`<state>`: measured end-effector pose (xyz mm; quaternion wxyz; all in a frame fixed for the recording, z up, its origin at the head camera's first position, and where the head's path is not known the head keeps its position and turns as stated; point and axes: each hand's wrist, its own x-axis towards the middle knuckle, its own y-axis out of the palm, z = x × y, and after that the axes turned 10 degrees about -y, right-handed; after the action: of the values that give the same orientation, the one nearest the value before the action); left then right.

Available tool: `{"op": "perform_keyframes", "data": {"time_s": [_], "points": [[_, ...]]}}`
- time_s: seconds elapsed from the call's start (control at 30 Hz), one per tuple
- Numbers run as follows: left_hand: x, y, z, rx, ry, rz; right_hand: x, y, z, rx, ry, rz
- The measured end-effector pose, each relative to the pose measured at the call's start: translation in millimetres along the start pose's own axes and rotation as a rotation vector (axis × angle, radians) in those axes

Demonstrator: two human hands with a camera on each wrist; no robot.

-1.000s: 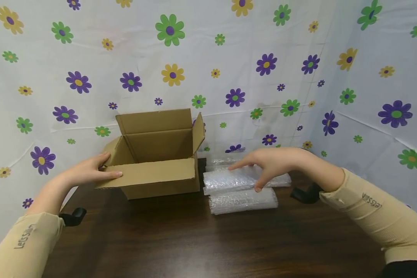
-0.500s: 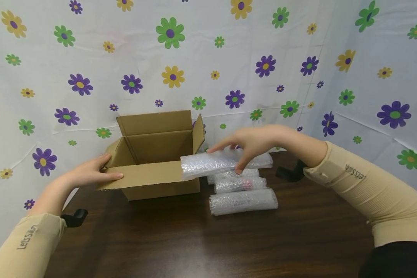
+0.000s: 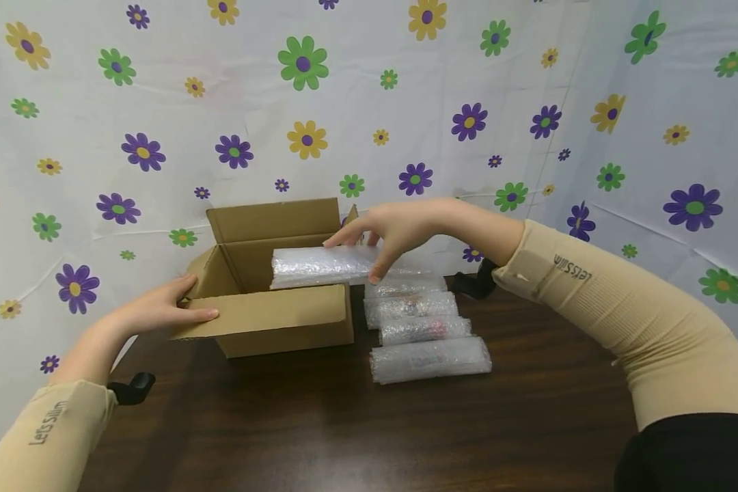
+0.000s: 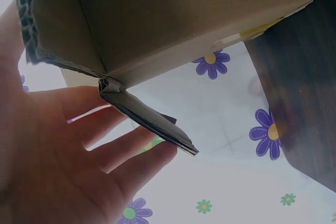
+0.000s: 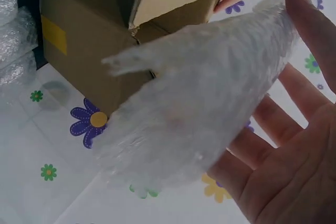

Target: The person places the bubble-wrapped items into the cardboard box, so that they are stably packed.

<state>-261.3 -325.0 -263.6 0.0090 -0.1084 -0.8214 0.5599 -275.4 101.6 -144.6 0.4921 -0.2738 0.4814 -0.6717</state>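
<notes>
Right hand gripped a bubble-wrapped roll, thumb on the near side, fingers on the far. Roll lay roughly level over the mouth of the box, free end pointing left; could not tell whether it touched the rim. Left hand held the box at its left corner, thumb on top of the front flap. Four more rolls lay on the table, right of the box.

Handling, by judgement: roll looked light, soft outside, probably stiffer within; the film perhaps a little slick. Contents unseen, so best treated as fragile. Mid-length seemed the sound place to take hold, lightly, without crushing the bubbles.

Right wrist view gave what the head view lacked: loose, ragged wrap at the roll's free end, a faint pinkish patch within, yellow tape on the box's side. Left wrist view showed fingertips against a flap's edge, hidden from above. Only the head view took in all the table rolls.
</notes>
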Motion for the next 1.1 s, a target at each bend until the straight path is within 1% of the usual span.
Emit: {"op": "perform_keyframes", "data": {"time_s": [0.23, 0.5, 0.77, 0.93, 1.1], "points": [[0.5, 1.6, 1.4, 0.001, 0.012, -0.008, 28.6, -8.8, 3.5, 0.001, -0.007, -0.031], [-0.9, 1.7, 0.2, 0.001, 0.039, -0.019, 61.7, -11.0, -0.3, -0.002, -0.009, -0.010], [-1.3, 1.1, 0.4, -0.005, 0.039, -0.030, 89.4, -15.5, -0.7, -0.033, 0.019, -0.012], [-0.6, 1.9, 2.1, -0.006, 0.037, -0.041, 105.6, -12.8, -1.5, -0.065, 0.018, -0.010], [-1.1, 1.9, 1.6, -0.009, 0.039, -0.038, 119.9, -7.7, -6.6, -0.057, 0.026, -0.013]]}}
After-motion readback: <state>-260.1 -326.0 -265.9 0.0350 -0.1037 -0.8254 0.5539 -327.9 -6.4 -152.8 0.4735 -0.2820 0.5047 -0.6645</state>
